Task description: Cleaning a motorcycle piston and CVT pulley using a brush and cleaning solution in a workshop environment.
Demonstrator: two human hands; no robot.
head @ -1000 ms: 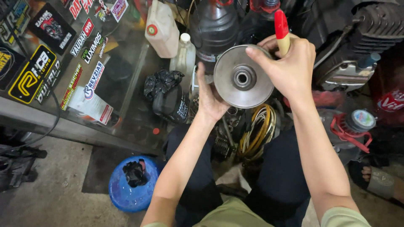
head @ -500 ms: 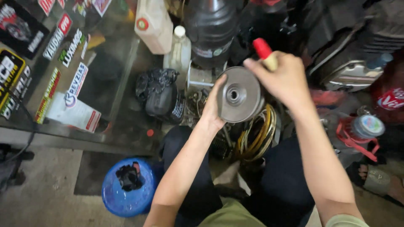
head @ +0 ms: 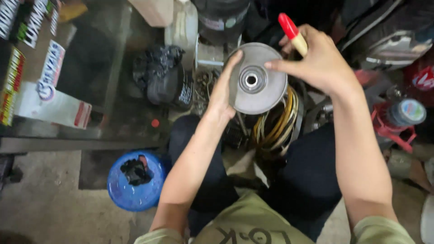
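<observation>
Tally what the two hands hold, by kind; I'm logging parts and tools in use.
Round metal disc with a centre hub: 1, gripped by the left hand and touched by the right hand
Tool with a red and cream handle: 1, in the right hand
Total: 2

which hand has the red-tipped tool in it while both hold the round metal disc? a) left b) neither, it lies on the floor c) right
c: the right hand grips the red-tipped tool while its fingers touch the round metal disc; the left hand only supports the disc's left edge.
</observation>
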